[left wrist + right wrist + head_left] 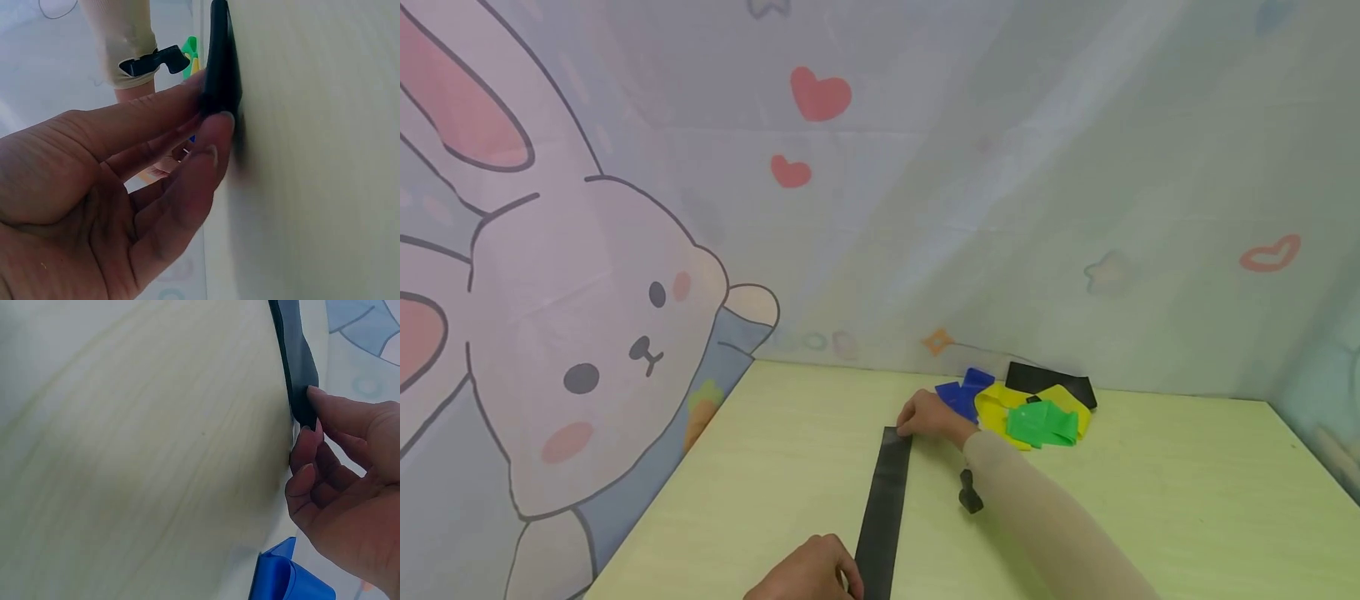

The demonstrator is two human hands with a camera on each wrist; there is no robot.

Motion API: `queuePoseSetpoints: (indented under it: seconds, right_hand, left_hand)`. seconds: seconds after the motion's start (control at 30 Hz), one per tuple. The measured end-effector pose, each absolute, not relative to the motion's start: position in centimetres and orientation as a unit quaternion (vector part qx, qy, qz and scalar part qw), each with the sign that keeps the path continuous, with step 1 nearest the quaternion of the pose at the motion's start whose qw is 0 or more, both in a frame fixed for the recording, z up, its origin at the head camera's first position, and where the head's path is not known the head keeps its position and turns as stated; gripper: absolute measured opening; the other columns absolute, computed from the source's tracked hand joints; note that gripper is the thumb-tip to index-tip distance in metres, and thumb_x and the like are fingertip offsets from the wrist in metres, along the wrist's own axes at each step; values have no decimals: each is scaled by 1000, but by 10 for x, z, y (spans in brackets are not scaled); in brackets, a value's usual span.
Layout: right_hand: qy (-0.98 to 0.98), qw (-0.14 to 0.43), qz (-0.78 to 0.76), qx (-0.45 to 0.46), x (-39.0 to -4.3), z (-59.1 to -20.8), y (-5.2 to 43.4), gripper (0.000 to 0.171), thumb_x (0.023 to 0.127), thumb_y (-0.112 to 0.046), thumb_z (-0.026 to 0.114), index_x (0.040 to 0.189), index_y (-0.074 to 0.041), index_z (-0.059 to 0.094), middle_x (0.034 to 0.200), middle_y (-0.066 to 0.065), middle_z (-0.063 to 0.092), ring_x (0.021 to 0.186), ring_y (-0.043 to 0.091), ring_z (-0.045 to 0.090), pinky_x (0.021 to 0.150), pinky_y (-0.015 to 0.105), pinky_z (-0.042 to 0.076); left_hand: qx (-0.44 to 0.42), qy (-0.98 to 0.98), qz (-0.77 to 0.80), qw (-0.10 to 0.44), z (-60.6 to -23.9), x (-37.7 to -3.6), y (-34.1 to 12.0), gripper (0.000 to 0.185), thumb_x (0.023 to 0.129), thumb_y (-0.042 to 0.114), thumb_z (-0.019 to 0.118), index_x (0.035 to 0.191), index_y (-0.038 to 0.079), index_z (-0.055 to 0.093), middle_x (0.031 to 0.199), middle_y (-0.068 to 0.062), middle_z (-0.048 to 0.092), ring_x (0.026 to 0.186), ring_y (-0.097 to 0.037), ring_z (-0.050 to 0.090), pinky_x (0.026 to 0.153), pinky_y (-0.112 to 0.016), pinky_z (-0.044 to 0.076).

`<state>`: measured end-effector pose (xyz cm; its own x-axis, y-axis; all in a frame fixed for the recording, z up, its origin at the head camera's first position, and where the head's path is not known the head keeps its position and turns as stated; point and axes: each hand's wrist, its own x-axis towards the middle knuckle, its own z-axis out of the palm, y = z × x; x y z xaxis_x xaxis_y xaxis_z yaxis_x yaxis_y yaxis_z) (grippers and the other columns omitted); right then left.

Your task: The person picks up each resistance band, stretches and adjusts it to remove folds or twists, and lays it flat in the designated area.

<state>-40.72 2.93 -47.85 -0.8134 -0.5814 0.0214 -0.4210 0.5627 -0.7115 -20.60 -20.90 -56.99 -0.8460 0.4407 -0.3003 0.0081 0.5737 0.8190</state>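
1. Head view: a long black band [886,508] lies flat on the pale green table [1187,517], running away from the person. The right hand [931,417] pinches the band's far end; the left hand [808,573] holds its near end at the bottom edge of the view. Just beyond the right hand lies a pile of bands: blue [962,393], yellow [1000,408], green [1041,423] and another black one [1048,383].
2. Left wrist view: the left hand [119,194] has its fingers [187,187] lightly curled, fingertips and thumb closed on the band's end [220,62], which is pressed to the table.
3. Right wrist view: the right hand [350,506] nips the band's other end [299,362] between thumb and curled fingertips [306,444]; the blue band [287,581] lies near the palm.
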Motion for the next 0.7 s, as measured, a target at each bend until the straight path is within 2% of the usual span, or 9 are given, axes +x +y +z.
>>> queuePoseSetpoints:
  seconds: [0.17,0.7]
  right_hand:
    - [876,105,-363,-298,-407,-477,31,6,86,-3,77,90,-1,80,85,4,74,73,11,60,69,26,51]
    - [888,89,-336,-301,-408,-479,31,4,86,-6,77,87,-5,81,83,1,74,71,10,58,66,24,49]
  left_hand:
    - [144,850,445,242,-570,-206,-210,19,72,6,84,77,24,81,80,2,71,63,-25,69,54,-38,56]
    - [151,847,446,247,-570,-204,-213,22,73,3,79,78,24,80,71,-2,72,61,-25,68,53,-38,55]
